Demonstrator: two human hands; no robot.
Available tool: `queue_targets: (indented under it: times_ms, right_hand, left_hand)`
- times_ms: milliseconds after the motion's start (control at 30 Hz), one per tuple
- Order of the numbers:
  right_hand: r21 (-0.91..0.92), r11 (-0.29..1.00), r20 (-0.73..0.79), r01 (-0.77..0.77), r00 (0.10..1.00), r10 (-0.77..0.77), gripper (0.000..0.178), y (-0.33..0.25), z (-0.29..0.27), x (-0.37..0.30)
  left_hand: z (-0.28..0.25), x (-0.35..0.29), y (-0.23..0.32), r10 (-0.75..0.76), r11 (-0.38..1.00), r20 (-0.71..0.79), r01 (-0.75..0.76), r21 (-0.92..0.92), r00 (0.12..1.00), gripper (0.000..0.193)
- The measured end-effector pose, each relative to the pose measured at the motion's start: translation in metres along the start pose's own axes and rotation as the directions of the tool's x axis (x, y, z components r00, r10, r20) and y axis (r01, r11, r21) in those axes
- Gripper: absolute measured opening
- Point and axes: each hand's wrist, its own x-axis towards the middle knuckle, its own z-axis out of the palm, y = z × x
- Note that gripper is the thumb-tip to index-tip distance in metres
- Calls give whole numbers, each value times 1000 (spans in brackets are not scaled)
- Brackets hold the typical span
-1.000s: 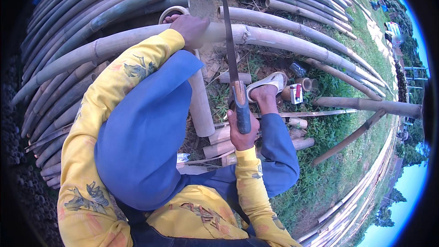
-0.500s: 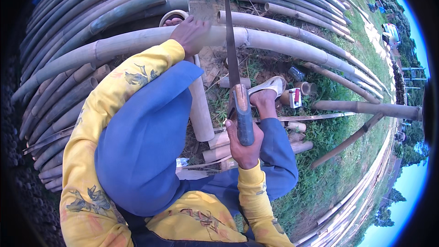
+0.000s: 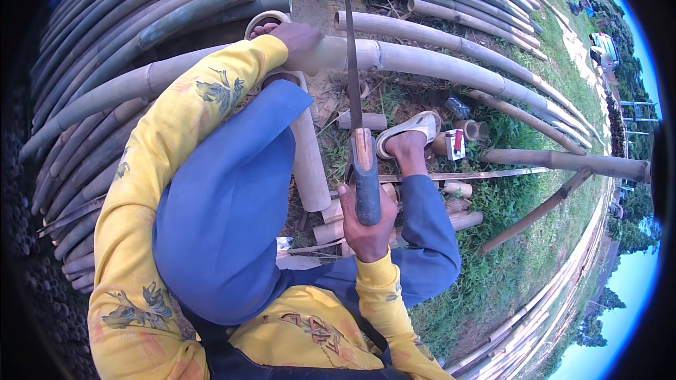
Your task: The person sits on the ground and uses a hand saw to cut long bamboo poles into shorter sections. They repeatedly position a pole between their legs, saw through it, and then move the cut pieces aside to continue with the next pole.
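My left hand (image 3: 301, 41) is closed over a long pale bamboo pole (image 3: 436, 65) that runs crosswise before me. Some of its fingertips curl at the pole's far side, and the hand and sleeve cover part of the pole. A handsaw (image 3: 365, 176) is in my right hand (image 3: 367, 229), its dark handle wrapped by my fingers. The long blade points away from me and lies across the pole, just right of my left hand. Whether the teeth have cut into the bamboo, I cannot tell. An upright bamboo piece (image 3: 310, 162) stands beside my bent left knee.
Stacked bamboo poles (image 3: 204, 3) fill the far left, and more poles (image 3: 451, 10) lie at the far right. Short cut pieces (image 3: 331, 231) lie by my legs. A red-and-white small box (image 3: 455, 146) sits near my sandalled foot (image 3: 415, 130). A bamboo post frame (image 3: 563, 163) stands at right.
My right hand and the saw handle have shifted slightly left. My left forearm has moved forward over the pole, and the left hand has turned a little to the right.
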Motion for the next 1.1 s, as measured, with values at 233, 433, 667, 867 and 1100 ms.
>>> queue_targets:
  times_ms: [233,433,667,867,1100]
  right_hand:
    - [-139,987,4,-76,997,77,12,9,-42,-90]
    - [-52,999,13,-2,1000,3,10,16,-33,-47]
    - [-59,997,33,-55,998,57,12,15,-66,-92]
    - [35,999,61,12,998,-14,8,24,-29,20]
    - [-104,995,60,14,998,-8,23,16,-58,-99]
  left_hand:
    - [1,6,-7,-51,999,-12,51,-15,999,56]
    - [9,7,-7,-17,999,-100,20,25,995,54]
    - [13,2,-11,-22,998,-137,30,62,990,51]
    - [17,-12,9,75,992,-233,-48,119,970,47]
    - [17,-7,-19,-1,993,-224,27,116,975,50]
